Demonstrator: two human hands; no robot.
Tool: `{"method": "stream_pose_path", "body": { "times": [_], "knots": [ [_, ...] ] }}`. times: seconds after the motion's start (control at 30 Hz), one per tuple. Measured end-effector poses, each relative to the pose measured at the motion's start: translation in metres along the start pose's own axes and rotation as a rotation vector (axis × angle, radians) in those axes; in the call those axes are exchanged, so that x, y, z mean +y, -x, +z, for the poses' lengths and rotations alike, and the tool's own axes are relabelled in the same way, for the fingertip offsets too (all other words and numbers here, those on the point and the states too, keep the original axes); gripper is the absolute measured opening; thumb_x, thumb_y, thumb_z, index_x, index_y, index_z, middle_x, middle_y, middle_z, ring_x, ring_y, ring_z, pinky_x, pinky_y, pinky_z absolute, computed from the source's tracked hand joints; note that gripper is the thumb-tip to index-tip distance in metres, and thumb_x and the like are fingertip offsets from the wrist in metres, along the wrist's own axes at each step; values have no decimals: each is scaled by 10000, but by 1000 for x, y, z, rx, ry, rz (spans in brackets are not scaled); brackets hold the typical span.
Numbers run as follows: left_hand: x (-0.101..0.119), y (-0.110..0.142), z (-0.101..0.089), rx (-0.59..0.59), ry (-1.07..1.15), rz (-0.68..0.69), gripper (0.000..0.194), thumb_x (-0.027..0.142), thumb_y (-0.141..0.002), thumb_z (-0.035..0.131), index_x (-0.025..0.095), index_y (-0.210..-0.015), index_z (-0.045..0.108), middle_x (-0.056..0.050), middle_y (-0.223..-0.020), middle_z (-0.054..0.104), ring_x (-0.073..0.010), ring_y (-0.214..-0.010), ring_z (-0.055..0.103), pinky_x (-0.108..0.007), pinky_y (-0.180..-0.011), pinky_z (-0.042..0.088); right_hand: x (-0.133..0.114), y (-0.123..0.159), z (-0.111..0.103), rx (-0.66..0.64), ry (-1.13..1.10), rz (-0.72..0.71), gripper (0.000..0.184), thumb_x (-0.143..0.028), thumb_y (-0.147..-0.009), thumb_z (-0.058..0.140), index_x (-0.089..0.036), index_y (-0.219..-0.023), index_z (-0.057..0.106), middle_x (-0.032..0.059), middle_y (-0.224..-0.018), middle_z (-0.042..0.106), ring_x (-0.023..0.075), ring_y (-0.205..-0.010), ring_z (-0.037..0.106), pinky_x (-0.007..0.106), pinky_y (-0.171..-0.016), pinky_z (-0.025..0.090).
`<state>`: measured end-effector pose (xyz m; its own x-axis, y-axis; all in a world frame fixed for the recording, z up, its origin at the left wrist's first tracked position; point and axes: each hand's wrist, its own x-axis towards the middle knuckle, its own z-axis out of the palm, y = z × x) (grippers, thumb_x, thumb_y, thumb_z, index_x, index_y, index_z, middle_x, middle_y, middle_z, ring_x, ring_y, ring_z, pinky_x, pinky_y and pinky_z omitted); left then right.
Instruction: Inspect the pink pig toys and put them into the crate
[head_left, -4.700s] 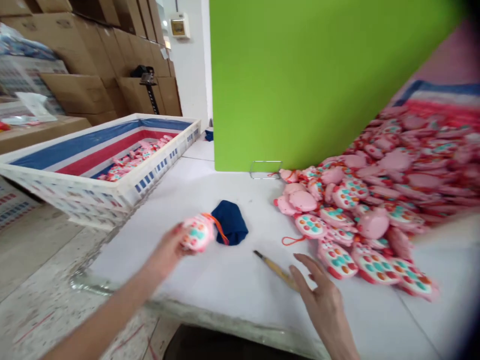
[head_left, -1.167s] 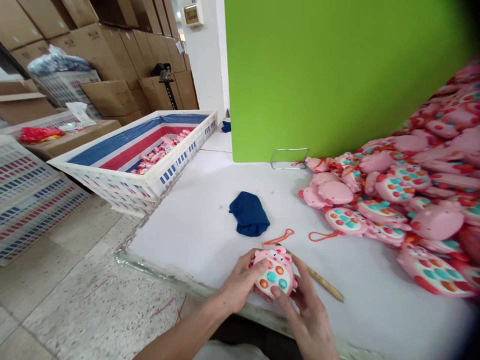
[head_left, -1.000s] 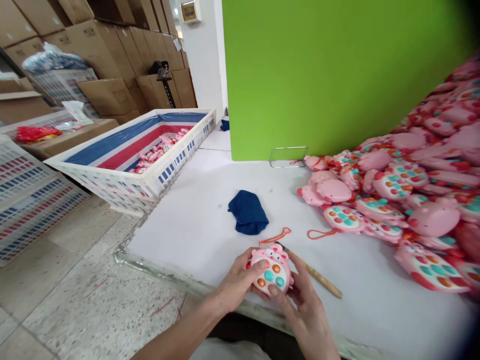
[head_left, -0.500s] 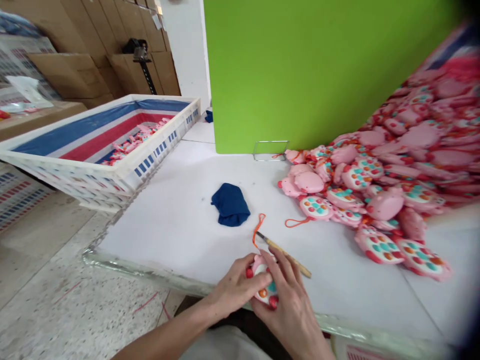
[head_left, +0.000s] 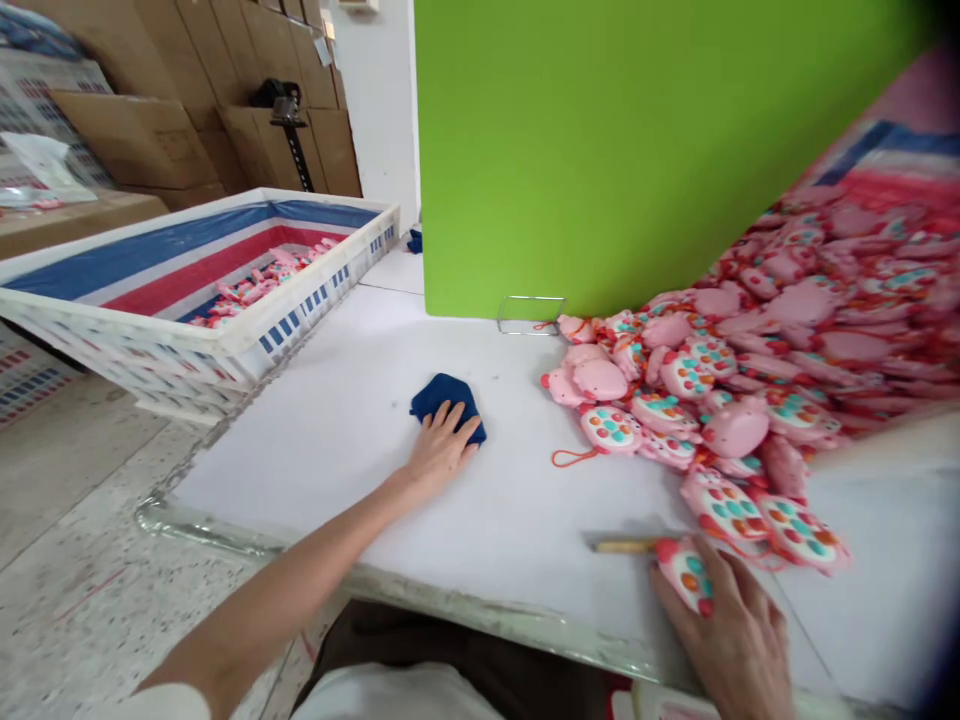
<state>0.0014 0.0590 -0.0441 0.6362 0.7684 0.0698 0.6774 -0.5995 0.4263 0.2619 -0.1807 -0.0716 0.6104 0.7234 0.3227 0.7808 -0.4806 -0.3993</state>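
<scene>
- Green upright panel (head_left: 600, 150) stands at the far edge of the table, well ahead of both hands.
- White table top (head_left: 315, 430) lies under both hands, and the right hand is near its front edge.
- Cardboard boxes (head_left: 142, 130) are stacked far behind the left hand, beyond the crate.
- White plastic crate (head_left: 127, 340) stands beside the table, to the left of the left hand. It has a blue, white and red striped lining, and inside lie many small pink toys (head_left: 255, 275).
- Pile of pink pig-shaped toy phones (head_left: 750, 385) lies between the two hands and further ahead, and its near pieces are just beside the right hand.
- Left hand (head_left: 442, 450) is open and lies flat, with the fingers spread on a navy blue cloth (head_left: 442, 392). The cloth is bunched under the fingertips, so this hand is not closing around anything.
- Right hand (head_left: 727, 630) is narrow around one pink toy phone (head_left: 686, 572), and the fingers cover its side. The toy is tilted on the table and its coloured buttons face up, a little blurred.
- Wooden stick (head_left: 619, 546) lies on the table, touching the held toy on its left side; its other end is hidden behind the toy.
- Orange cord loop (head_left: 568, 458) lies on the table at the pile's near edge, between the two hands.
</scene>
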Motion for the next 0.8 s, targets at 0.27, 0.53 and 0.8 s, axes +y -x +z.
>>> {"method": "stream_pose_path", "body": {
  "times": [0.27, 0.53, 0.8],
  "knots": [
    [7, 58, -3, 54, -123, 174, 356, 328, -885, 437, 166, -1173, 566, -153, -1287, 495, -328, -1234, 374, -516, -992, 352, -34, -5, -10, 136, -100, 59, 791, -606, -730, 542, -132, -1347, 406, 194, -1263, 499, 379, -1164, 442, 534, -924, 387],
    [140, 8, 74, -130, 133, 507, 298, 137, -845, 372, 171, -1041, 593, -109, -1016, 597, -244, -959, 528, -399, -858, 446, -93, -11, -51, 191, -391, -9, 721, -321, -747, 655, -216, -1371, 308, 128, -1376, 409, 260, -1268, 381, 434, -1024, 350],
    [94, 9, 61, -208, 687, 155, 277, 317, -822, 483, 186, -1028, 614, -93, -1024, 630, -255, -978, 574, -393, -856, 479, -98, -4, -73, 271, -377, 11, 669, -220, -675, 689, -211, -1292, 430, 126, -1367, 402, 275, -1256, 404, 425, -1003, 396]
  ]
}}
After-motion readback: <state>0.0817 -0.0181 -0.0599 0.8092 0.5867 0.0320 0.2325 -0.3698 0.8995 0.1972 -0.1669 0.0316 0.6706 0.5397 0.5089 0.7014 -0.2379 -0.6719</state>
